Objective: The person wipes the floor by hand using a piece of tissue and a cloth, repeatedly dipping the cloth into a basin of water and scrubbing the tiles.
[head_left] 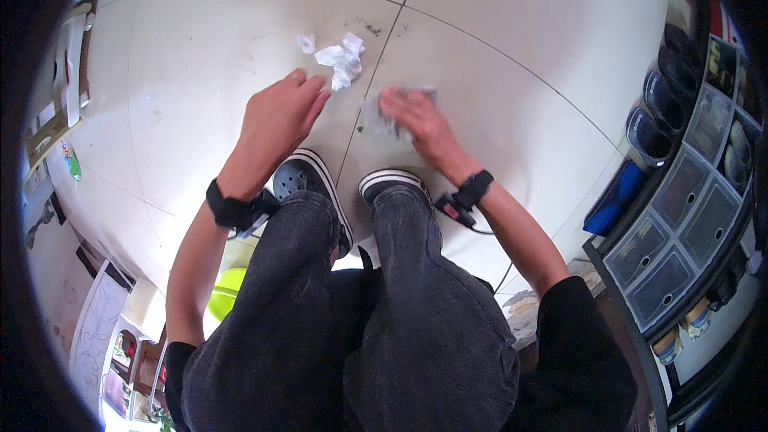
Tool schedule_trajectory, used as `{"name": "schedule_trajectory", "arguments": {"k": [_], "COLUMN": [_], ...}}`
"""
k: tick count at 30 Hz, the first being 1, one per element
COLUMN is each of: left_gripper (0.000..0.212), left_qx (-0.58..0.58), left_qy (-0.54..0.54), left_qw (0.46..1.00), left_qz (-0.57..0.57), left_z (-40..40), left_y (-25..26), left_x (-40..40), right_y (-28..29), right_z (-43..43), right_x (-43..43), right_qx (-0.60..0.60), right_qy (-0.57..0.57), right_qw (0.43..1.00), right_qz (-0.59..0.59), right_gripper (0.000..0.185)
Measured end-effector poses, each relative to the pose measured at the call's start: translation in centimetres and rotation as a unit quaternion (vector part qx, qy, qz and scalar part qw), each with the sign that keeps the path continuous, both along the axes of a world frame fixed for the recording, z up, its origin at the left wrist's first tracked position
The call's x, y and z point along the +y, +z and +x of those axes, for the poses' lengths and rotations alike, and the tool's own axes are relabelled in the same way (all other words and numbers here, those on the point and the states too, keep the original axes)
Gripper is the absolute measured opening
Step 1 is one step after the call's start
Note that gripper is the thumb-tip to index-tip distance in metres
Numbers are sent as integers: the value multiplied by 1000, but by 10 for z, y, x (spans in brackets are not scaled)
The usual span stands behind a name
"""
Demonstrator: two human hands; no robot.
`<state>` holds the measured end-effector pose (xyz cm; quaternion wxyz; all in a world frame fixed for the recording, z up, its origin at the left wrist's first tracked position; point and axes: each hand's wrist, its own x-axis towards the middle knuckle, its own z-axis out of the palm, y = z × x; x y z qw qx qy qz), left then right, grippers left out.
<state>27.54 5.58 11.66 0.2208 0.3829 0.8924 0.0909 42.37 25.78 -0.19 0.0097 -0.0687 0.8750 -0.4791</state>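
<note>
My right hand is pressed over a crumpled grey cloth on the tiled floor; both look blurred. To the left, my left hand hangs over the floor with loosely curled fingers, and its palm side is hidden. Just beyond its fingertips lies a crumpled white tissue, with a smaller white scrap beside it. Dark crumbs of dirt are scattered past the tissue. One small dark bit sits near the cloth.
My clog-style shoes stand close behind the hands. At right, a rack holds clear drawers, with dark boots and a blue item alongside. A lime-green plastic container is behind my left leg. A green wrapper lies far left.
</note>
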Motion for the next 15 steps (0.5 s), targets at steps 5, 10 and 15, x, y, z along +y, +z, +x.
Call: {"name": "schedule_trajectory", "arguments": {"k": [5,10,15], "left_gripper": [12,11,15], "left_qx": [-9,-33,-147], "left_qy": [137,169,191], "left_qw": [987,985,960], "left_qz": [79,-10,-143], "left_z": [4,25,77], "left_y": [14,10,11], "left_x": [-43,-89,-166], "right_y": [6,-2,18], "right_z": [-43,-65,-1], "right_x": [17,10,-6], "right_qx": [57,60,-33], "right_qy": [-193,-79,111], "right_qw": [979,994,993], "right_qz": [-26,46,-20], "right_gripper": [55,59,60]}}
